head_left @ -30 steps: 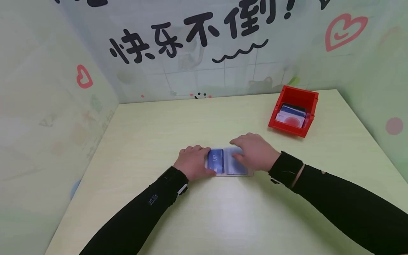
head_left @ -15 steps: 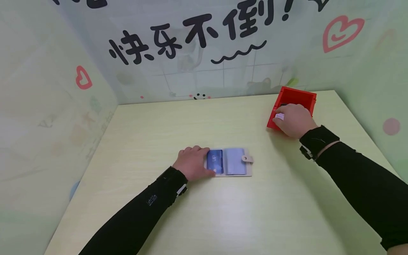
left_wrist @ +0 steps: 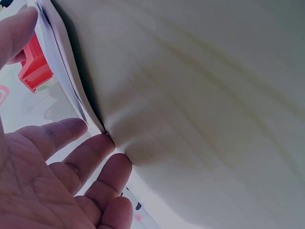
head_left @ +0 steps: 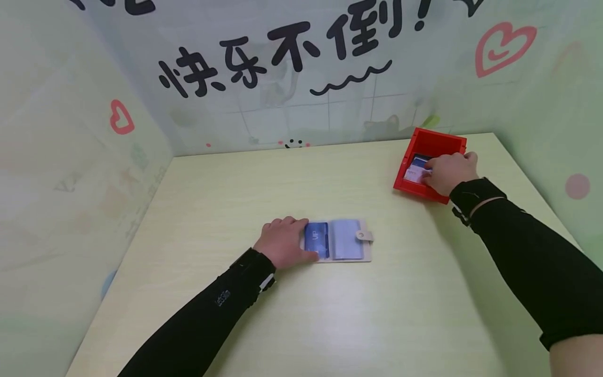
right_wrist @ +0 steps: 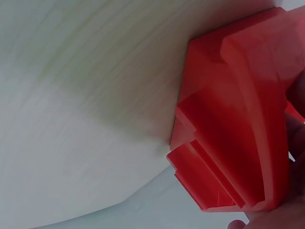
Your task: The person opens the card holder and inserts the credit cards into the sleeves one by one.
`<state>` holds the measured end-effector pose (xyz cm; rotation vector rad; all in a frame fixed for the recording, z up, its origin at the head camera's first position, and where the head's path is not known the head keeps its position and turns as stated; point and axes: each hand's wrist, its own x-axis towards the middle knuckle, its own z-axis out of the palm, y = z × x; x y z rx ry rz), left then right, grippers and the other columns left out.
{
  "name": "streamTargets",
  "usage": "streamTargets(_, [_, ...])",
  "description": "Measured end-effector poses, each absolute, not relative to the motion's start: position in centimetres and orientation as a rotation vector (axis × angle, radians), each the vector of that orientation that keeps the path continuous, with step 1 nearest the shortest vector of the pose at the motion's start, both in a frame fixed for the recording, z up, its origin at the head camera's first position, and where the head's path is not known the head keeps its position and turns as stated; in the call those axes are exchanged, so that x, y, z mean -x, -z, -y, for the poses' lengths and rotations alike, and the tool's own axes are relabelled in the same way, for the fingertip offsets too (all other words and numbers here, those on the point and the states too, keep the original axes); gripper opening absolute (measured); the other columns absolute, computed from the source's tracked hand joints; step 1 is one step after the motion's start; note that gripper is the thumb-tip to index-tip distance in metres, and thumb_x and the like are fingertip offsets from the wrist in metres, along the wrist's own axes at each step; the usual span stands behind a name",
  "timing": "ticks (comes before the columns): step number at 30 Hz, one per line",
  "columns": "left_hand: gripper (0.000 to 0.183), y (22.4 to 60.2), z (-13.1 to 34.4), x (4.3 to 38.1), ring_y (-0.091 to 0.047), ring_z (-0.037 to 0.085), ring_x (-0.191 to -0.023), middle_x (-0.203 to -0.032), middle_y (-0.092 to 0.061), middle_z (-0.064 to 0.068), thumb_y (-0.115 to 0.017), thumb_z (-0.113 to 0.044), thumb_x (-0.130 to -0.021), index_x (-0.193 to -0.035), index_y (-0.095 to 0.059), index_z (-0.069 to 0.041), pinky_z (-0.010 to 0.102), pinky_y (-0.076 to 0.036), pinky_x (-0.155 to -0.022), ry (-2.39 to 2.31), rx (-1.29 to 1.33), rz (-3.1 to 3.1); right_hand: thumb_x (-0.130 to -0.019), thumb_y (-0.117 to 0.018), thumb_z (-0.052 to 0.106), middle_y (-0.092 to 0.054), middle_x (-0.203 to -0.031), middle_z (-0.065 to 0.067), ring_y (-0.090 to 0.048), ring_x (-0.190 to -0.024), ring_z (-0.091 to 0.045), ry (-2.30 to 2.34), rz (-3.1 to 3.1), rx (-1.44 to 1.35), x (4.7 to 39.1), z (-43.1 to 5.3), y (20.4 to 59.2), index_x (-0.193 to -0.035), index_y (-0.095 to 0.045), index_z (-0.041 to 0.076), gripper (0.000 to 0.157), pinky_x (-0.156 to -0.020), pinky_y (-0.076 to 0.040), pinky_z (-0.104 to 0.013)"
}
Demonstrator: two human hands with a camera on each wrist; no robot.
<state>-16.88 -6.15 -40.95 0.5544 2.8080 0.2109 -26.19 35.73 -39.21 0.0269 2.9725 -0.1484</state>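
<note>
An unfolded card holder (head_left: 346,240) with clear sleeves and a snap strap lies on the table, a blue card (head_left: 316,240) in its left sleeve. My left hand (head_left: 284,243) holds that left side, thumb at the near edge and index finger at the far edge. In the left wrist view, the fingertips (left_wrist: 101,145) meet the holder's edge. My right hand (head_left: 450,173) reaches into a red box (head_left: 421,190), thumb and index fingertips over a stack of cards (head_left: 414,173). I cannot tell whether it pinches one. The box wall hides most of this hand in the right wrist view.
The light wooden table (head_left: 226,193) ends at a printed back wall (head_left: 264,120) and at side walls left and right. The red box stands near the table's back right corner.
My right hand has gone from the card holder to the red box, then shifted slightly right inside it, uncovering part of the cards. My left hand has stayed on the holder.
</note>
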Motion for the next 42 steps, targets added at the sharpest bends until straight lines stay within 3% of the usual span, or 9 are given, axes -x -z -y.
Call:
streamTargets(7, [0.090, 40.8, 6.1, 16.9, -0.054, 0.037, -0.132, -0.151, -0.057, 0.011, -0.077, -0.065, -0.085, -0.157, -0.050, -0.017, 0.057, -0.040, -0.114, -0.236, -0.547, -2.813, -0.083, -0.085, 0.022, -0.073, -0.113, -0.022, -0.046, -0.117, -0.054, 0.195, -2.969, -0.047, 26.5, -35.4, 39.0, -0.127, -0.073, 0.006, 0.048, -0.113, -0.017, -0.077])
streamTargets(19, [0.089, 40.7, 6.0, 16.9, -0.049, 0.039, -0.142, -0.159, -0.051, 0.011, -0.076, -0.063, -0.087, -0.157, -0.050, -0.016, 0.058, -0.037, -0.118, -0.275, -0.552, -2.805, -0.081, -0.085, 0.021, -0.074, -0.099, -0.015, -0.048, -0.113, -0.052, 0.119, -2.947, -0.045, 27.0, -35.2, 38.7, -0.120, -0.076, 0.007, 0.042, -0.112, -0.020, -0.075])
streamTargets(26, [0.089, 40.6, 5.9, 17.0, -0.038, 0.036, -0.154, -0.167, -0.041, 0.012, -0.074, -0.063, -0.088, -0.159, -0.048, -0.016, 0.059, -0.033, -0.122, -0.272, -0.563, -2.811, -0.078, -0.086, 0.018, -0.074, -0.099, -0.017, -0.048, -0.113, -0.053, 0.105, -2.955, -0.034, 27.3, -35.3, 38.6, -0.114, -0.075, 0.005, 0.039, -0.114, -0.018, -0.076])
streamTargets(42, [0.087, 40.7, 5.9, 17.0, -0.041, 0.038, -0.151, -0.164, -0.046, 0.011, -0.075, -0.063, -0.089, -0.158, -0.050, -0.016, 0.059, -0.034, -0.121, -0.296, -0.565, -2.809, -0.082, -0.084, 0.018, -0.077, -0.098, -0.018, -0.053, -0.108, -0.052, 0.110, -2.983, -0.038, 27.3, -34.9, 39.0, -0.114, -0.077, 0.003, 0.036, -0.113, -0.021, -0.075])
